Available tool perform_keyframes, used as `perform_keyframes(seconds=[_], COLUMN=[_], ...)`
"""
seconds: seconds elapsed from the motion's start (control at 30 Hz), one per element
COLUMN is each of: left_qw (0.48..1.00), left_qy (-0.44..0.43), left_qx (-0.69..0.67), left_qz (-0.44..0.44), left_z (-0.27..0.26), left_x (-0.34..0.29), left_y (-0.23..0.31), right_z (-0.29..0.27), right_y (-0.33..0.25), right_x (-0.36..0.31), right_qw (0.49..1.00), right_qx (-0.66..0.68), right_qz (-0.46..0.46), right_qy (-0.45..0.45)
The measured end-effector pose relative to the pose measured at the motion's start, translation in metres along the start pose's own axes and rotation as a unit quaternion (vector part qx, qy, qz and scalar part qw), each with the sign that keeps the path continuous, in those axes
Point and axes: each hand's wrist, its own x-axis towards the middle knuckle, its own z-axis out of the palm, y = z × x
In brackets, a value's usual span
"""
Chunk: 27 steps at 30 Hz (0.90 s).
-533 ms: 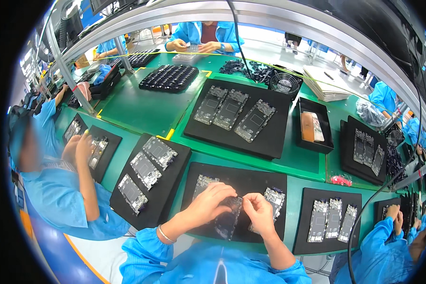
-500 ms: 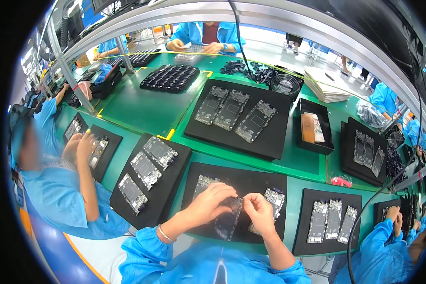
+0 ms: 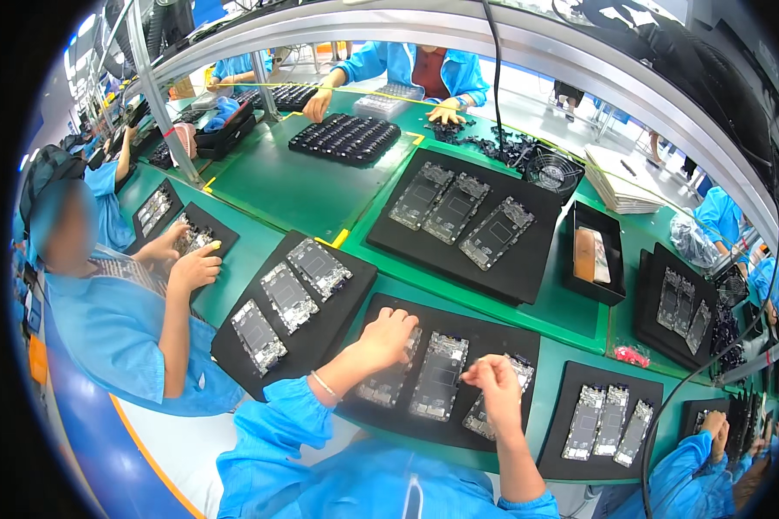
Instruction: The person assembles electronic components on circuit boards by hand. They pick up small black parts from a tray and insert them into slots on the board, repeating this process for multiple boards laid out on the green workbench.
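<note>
Three dark grey circuit boards lie on a black foam mat in front of me. My left hand is bent over the upper end of the left circuit board, its fingers closed at the edge. That board looks slightly smeared. The middle circuit board lies flat with no hand on it. My right hand is raised beside it, above the right circuit board, which it partly covers. Thumb and fingers are pinched together there; whatever is between them is too small to make out.
Boards lie on neighbouring mats at left, right and on a stacked mat ahead. Beyond stand a black box, a small fan and a black parts tray. A co-worker sits close on my left.
The middle board, held between both hands before, now lies on the mat. My left hand has moved left to the left board; my right hand has drawn apart from it, still pinched.
</note>
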Motion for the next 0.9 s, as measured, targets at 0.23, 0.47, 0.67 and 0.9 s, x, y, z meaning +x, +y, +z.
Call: perform_keyframes(seconds=[0.23, 0.47, 0.67, 0.9], left_qw=[0.972, 0.967, 0.964, 0.958], left_qy=[0.164, 0.173, 0.180, 0.176], left_qx=[-0.098, -0.114, -0.120, -0.132], left_qz=[0.140, 0.148, 0.154, 0.182], left_z=[-0.028, -0.028, -0.028, -0.028], left_x=[-0.055, -0.067, -0.068, -0.067], left_y=[0.008, 0.000, 0.001, -0.002], right_z=[0.059, 0.078, 0.079, 0.076], right_y=[0.007, 0.005, 0.000, 0.010], right_x=[0.015, 0.010, 0.003, 0.013], right_qw=[0.999, 0.996, 0.996, 0.995], right_qx=[-0.004, -0.036, -0.065, -0.047], right_qz=[0.018, -0.006, -0.017, -0.021], right_qy=[-0.049, -0.078, -0.067, -0.089])
